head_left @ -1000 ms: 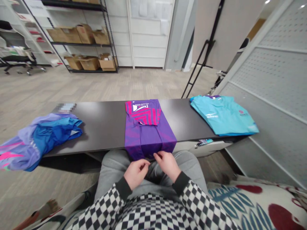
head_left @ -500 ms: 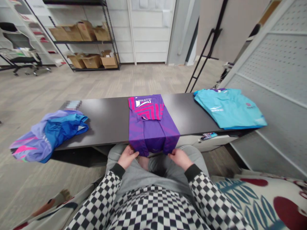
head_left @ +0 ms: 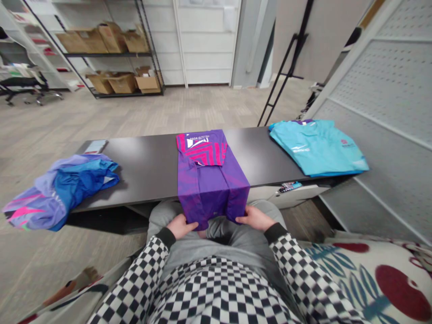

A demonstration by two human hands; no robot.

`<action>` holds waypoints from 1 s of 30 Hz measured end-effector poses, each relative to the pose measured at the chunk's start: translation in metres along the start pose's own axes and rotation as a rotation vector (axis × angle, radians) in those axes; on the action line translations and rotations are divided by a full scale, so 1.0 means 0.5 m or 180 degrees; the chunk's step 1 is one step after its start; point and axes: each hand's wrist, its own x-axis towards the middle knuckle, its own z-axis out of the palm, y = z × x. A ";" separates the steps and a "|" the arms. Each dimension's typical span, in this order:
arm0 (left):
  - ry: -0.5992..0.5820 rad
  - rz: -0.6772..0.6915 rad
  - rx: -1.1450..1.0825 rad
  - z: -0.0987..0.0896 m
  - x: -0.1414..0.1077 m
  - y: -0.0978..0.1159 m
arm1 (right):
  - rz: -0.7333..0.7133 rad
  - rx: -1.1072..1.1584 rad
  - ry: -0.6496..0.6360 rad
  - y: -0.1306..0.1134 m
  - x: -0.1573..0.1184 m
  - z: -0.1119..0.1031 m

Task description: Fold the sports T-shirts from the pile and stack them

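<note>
A purple T-shirt [head_left: 213,182] with pink stripes and white print lies partly folded across the dark table [head_left: 148,168]. Its near end hangs over the front edge above my lap. At the left corner of that hanging end, my left hand [head_left: 182,226] pinches the cloth between thumb and fingers. My right hand [head_left: 254,218] grips the opposite corner in the same way. The sides of the shirt are turned inward, and the far part is doubled over with its print facing up.
Crumpled blue and lilac shirts [head_left: 62,191] hang off the table's left end beside a pale flat packet [head_left: 95,146]. Folded turquoise shirts [head_left: 319,146] are stacked at the right. A remote control [head_left: 290,187] sits below the tabletop. A perforated panel [head_left: 388,112] stands at right.
Both hands still hold the purple shirt's near corners. The left corner has dropped slightly towards my lap. The whole view has shifted a little.
</note>
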 end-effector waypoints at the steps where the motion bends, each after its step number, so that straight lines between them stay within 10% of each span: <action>1: 0.0036 -0.0033 0.0033 0.002 -0.013 0.000 | 0.0085 -0.0089 -0.0101 -0.006 -0.008 -0.003; 10: 0.0724 -0.0503 -0.2076 0.076 -0.187 0.041 | 0.0174 0.1433 0.0169 -0.052 -0.171 0.050; 17: 0.0659 -0.0970 -0.2194 0.102 -0.272 0.111 | 0.0474 0.2057 0.0772 -0.065 -0.254 0.102; 30: 0.0179 0.1646 0.1367 -0.009 -0.326 0.120 | -0.0686 -0.0337 0.0120 -0.191 -0.333 -0.040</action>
